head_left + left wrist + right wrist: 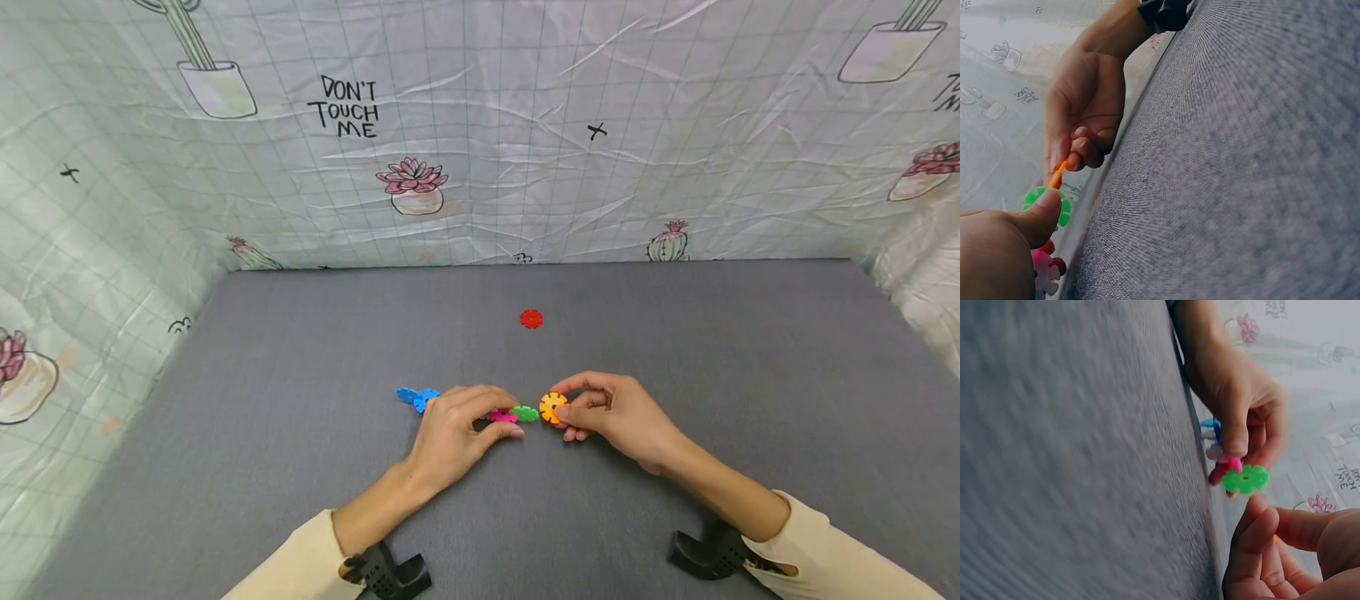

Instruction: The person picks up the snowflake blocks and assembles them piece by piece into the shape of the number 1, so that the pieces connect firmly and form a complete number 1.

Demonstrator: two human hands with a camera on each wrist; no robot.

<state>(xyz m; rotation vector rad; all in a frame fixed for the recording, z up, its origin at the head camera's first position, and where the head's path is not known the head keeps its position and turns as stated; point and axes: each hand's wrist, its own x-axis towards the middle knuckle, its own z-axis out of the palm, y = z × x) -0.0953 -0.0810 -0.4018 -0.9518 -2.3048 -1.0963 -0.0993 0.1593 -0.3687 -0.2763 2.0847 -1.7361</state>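
Observation:
In the head view my left hand (453, 429) grips a row of joined notched plastic discs. Blue discs (425, 400) stick out at its left end, while a pink disc (503, 415) and a green disc (525, 413) show at the right. Fingers hide the middle of the row. My right hand (611, 417) pinches an orange notched disc (552, 407) between thumb and fingers, right beside the green one. In the left wrist view the orange disc (1060, 172) stands edge-on at the green disc (1065, 212); whether they interlock I cannot tell.
A single red notched disc (531, 318) lies on the grey tabletop (337, 333), beyond both hands. Printed cloth (510, 100) hangs behind the table and along its sides. Black devices (708, 554) are strapped to both wrists.

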